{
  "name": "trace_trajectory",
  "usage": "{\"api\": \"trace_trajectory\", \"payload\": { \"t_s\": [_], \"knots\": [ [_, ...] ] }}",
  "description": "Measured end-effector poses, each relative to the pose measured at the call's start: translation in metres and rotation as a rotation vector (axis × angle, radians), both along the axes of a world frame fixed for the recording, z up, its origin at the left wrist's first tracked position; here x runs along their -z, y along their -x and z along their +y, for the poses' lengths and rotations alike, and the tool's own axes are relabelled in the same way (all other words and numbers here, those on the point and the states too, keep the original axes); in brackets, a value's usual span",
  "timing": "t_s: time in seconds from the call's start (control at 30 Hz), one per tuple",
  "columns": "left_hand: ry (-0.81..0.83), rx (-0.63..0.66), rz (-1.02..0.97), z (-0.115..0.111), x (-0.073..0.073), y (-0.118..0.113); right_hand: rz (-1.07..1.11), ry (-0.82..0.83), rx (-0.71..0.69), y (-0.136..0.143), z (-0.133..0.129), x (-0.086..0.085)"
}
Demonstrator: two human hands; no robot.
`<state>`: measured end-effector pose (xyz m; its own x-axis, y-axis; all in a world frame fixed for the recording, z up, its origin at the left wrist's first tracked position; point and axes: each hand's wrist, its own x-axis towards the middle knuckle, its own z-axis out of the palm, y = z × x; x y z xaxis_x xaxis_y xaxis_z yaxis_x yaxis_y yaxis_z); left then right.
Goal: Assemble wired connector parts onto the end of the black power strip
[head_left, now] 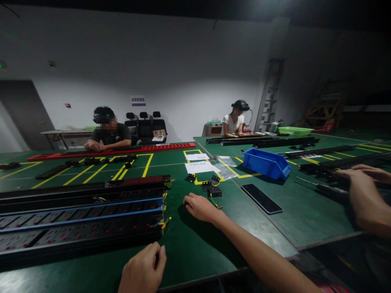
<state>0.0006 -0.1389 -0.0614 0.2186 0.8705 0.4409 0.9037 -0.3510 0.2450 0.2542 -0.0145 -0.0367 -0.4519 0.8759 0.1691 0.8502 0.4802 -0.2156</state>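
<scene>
My left hand (143, 268) is closed in a loose fist at the front edge of the green table (183, 260). Nothing shows in its fingers. Reaching in from the lower right, my right hand (201, 207) rests curled on the table top, and I see nothing held in it. Just beyond it lie a small black module (214, 191) with a yellow-green wire (216, 202) and a black bracket (191, 178). To the left are long black power strips (91, 219) with red dots and blue edges, their wire ends (165, 223) sticking out toward my hands.
A phone (262, 198) and a blue bin (266, 163) stand right of centre. Paper sheets (200, 167) lie behind the parts. At the far right, another person's hands (363, 191) are near a screwdriver (331, 190). Two people (111, 132) (234, 122) work across the table.
</scene>
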Motion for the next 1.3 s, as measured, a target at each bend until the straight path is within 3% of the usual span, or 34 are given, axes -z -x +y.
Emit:
{"api": "trace_trajectory", "payload": {
  "t_s": [1.3],
  "knots": [
    [0.052, -0.012, -0.004, -0.0011, -0.0043, -0.0018, 0.006, 0.034, 0.014, 0.0002, -0.0019, -0.0024]
  ]
}}
